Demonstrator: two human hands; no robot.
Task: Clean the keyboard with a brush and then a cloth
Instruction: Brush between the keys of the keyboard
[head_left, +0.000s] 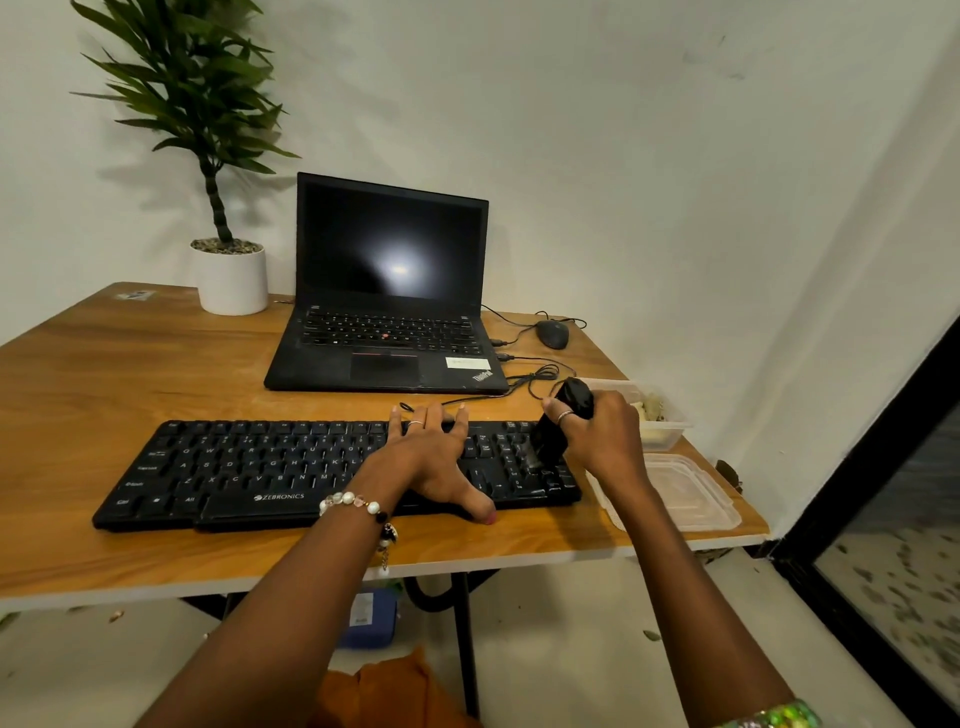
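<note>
Both arms are reaching forward; the left hand (434, 457) is lying flat with fingers spread, while the right hand (602, 441) is gripping with curled fingers.

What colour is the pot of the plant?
White; the pot shows clearly in the head view.

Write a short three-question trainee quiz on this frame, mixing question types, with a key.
1. True or false: the right hand grips the brush.
2. Where does the brush meet the keyboard? A) left end B) middle C) right end
3. Fill in: the left hand rests flat on the ____.

Key: 1 true; 2 C; 3 keyboard. No cloth can be made out, and the laptop behind has a dark screen.
</note>
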